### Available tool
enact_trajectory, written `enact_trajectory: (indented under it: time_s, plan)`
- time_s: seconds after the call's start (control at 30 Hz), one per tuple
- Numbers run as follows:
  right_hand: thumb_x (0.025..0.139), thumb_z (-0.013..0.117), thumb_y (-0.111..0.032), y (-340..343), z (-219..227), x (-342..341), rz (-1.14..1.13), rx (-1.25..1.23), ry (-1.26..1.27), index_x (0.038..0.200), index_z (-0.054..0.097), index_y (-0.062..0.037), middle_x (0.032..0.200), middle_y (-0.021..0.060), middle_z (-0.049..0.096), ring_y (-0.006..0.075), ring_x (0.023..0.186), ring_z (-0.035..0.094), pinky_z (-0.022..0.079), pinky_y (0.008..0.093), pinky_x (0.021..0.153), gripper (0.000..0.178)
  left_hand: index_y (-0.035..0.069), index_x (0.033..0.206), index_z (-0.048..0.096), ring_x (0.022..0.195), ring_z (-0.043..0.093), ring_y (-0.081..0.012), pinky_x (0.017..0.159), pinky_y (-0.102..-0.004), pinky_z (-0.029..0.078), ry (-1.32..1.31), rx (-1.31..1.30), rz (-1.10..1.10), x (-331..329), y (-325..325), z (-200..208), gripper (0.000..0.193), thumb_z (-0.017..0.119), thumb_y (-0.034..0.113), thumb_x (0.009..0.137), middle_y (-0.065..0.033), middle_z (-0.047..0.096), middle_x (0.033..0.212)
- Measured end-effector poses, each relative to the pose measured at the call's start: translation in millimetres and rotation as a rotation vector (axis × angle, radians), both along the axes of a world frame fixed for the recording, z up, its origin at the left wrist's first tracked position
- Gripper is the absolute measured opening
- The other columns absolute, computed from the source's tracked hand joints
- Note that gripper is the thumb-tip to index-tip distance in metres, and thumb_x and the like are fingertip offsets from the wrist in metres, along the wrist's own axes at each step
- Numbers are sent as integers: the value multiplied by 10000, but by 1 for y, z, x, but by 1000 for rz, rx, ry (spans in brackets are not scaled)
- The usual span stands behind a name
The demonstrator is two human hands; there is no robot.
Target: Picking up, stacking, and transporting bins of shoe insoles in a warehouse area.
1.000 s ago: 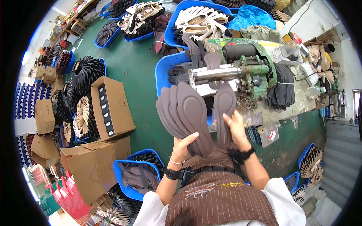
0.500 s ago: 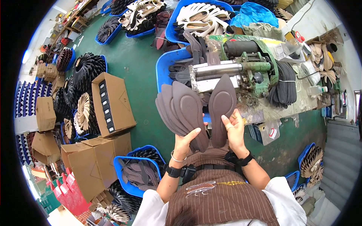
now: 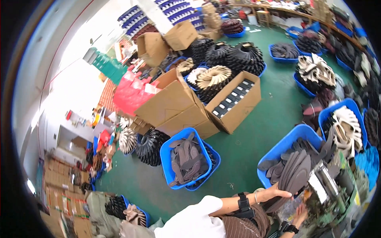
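A fanned stack of dark brown, shoe-shaped insoles (image 3: pixel 295 171) stands upright in my left hand (image 3: pixel 276 193), its thumb pressed across the lower ends. My right hand (image 3: pixel 300 215) is just below and to the right of the stack, fingers apart with nothing visible in them. Right beside the insoles is a green machine with a shiny metal roller (image 3: pixel 326 183). Behind the stack, a blue basket (image 3: pixel 291 137) holds more dark insoles, partly hidden by those in my hand.
Another blue basket (image 3: pixel 166 162) with dark pieces stands on the green floor to the left. Beyond it are an open carton (image 3: pixel 242 115) of black boxes and larger cardboard boxes (image 3: pixel 170 107). A basket of white pieces (image 3: pixel 344 125) stands at the right.
My view has swung left, shifting the machine and my hands to the lower right. My right hand has let go of the single insole it held beside the stack.
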State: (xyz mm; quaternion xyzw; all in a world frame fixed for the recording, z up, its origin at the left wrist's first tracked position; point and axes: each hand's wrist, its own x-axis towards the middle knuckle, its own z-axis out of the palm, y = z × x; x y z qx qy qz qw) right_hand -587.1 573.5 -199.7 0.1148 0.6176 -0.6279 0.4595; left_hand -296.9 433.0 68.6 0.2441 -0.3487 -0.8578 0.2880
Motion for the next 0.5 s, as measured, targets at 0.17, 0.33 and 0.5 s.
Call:
enact_trajectory:
  time_s: [0.17,0.33,0.5]
  plan:
    - [919,468,-207,-27,-37,-59,-104,-24,-72,1252,455,65,1205,153,539,247,1142,503,462,373,962,431,7,1230,455,884,603,-175,821,-321,483,-13,-39,123,22,1,-10,560,711,201,771,-111,592,1073]
    - [936,488,-146,-74,-47,-42,348,-355,64,1278,451,63,1286,207,500,318,1101,517,404,411,958,402,-1,1202,479,829,617,-167,785,-310,497,-17,-10,302,38,5,-12,526,710,195,771,-110,609,1043]
    - [938,468,-161,-158,-41,-22,500,-434,-233,1266,459,51,1269,201,511,300,1080,531,417,407,947,390,-5,1168,487,787,596,-163,747,-297,488,18,-49,418,44,5,1,492,702,190,770,-94,597,992]
